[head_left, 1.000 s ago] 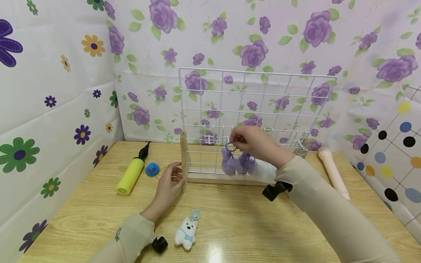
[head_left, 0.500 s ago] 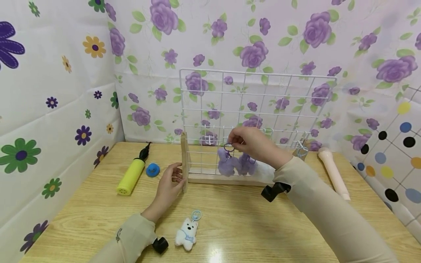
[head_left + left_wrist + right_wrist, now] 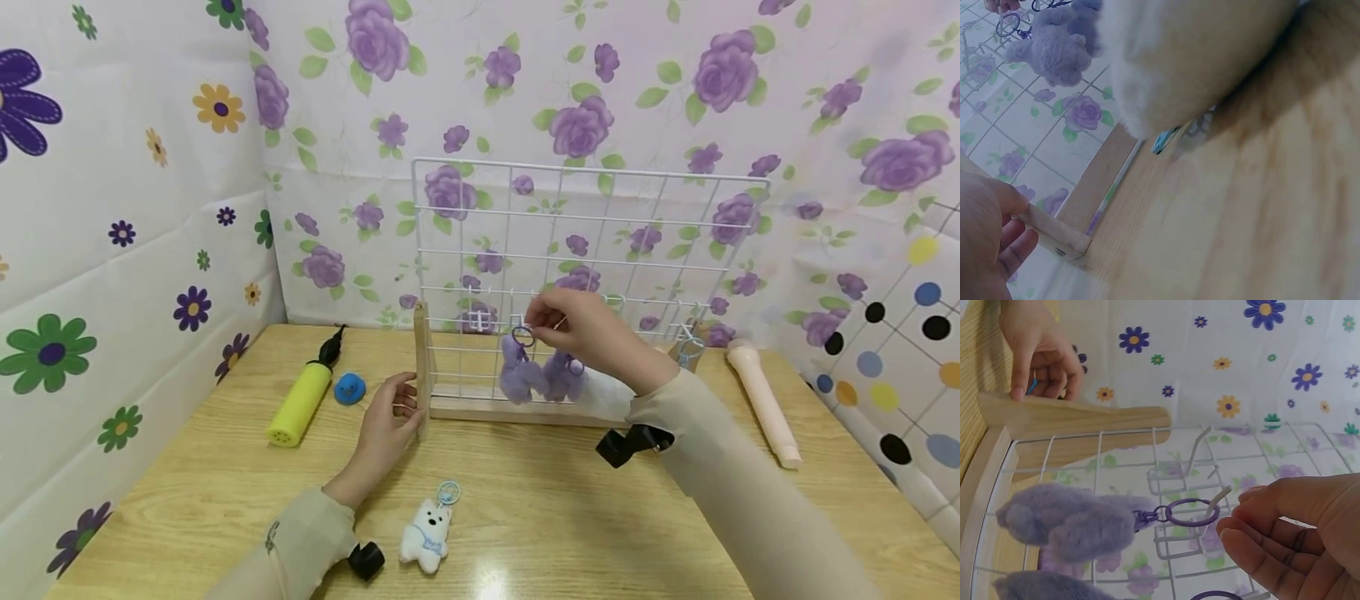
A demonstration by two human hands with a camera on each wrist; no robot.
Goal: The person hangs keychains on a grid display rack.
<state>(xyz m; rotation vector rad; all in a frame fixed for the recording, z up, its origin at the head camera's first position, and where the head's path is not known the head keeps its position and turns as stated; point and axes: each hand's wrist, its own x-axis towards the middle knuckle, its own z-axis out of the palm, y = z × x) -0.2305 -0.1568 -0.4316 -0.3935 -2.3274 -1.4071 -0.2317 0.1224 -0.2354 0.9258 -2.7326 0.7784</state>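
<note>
A fluffy purple keychain [image 3: 519, 375] hangs in front of the white wire rack [image 3: 558, 218]; its purple ring [image 3: 1192, 512] is looped over a white hook. Just off the hook's tip is my right hand [image 3: 581, 329], thumb and fingers loosely bent; the right wrist view shows a small gap between them and the ring. A second purple keychain [image 3: 564, 375] hangs beside the first. My left hand [image 3: 386, 425] rests against the outer side of the rack's wooden end post [image 3: 422, 358], fingers loosely bent. On the table before the rack lies a white bear keychain [image 3: 427, 533] with a blue ring.
A yellow hand pump [image 3: 302, 404] and a blue rubber duck [image 3: 349, 388] stand left of the rack. Another white hook [image 3: 478, 319] sits on the grid. Light blue ring [image 3: 688, 348] hangs at the right end. A pale pink stick [image 3: 763, 404] lies further right.
The near purple keychain shifted slightly left, then settled on the hook. My right hand has moved a little right, off the ring. My left hand stays at the post.
</note>
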